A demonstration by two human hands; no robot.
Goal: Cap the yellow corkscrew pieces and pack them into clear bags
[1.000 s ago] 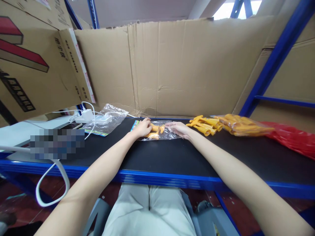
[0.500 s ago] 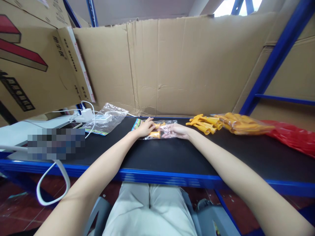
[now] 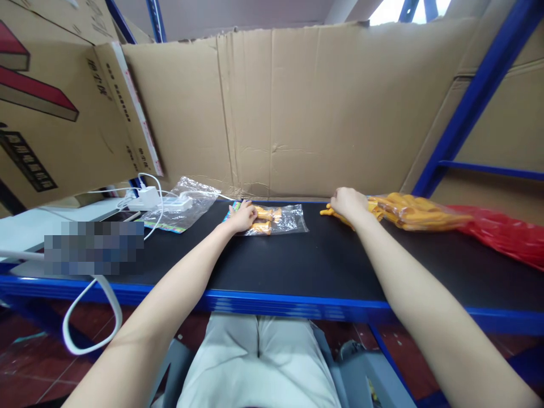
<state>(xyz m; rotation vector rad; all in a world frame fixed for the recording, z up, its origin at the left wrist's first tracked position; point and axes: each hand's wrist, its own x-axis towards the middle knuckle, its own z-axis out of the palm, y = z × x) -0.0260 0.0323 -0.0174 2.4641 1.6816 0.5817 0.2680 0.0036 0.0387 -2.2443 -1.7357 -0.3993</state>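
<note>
My left hand (image 3: pixel 243 217) lies on the left, coloured end of a clear plastic bag (image 3: pixel 293 218), its fingers closed over that edge. Inside the bag, yellow plastic pieces (image 3: pixel 260 228) with hollow tube-like ends show just right of the fingers. Off to the right, my right hand (image 3: pixel 350 204) is curled down over loose yellow plastic hands (image 3: pixel 335 214), which have finger-like prongs and hollow cuffs. Its fingertips are partly hidden behind the knuckles. Beside it rests a clear bag full of yellow plastic pieces (image 3: pixel 412 212).
Red plastic bundles (image 3: pixel 501 232) lie at the right end of the black tabletop (image 3: pixel 297 266). An empty clear bag (image 3: pixel 193 198), a white power strip (image 3: pixel 172 203) and cables sit at the left. A cardboard wall (image 3: pixel 331 113) stands behind; a blue edge (image 3: pixel 297 303) runs along the front.
My right hand has left the bag's right end and moved right onto the loose yellow plastic hands. The left hand and the bag have shifted slightly left.
</note>
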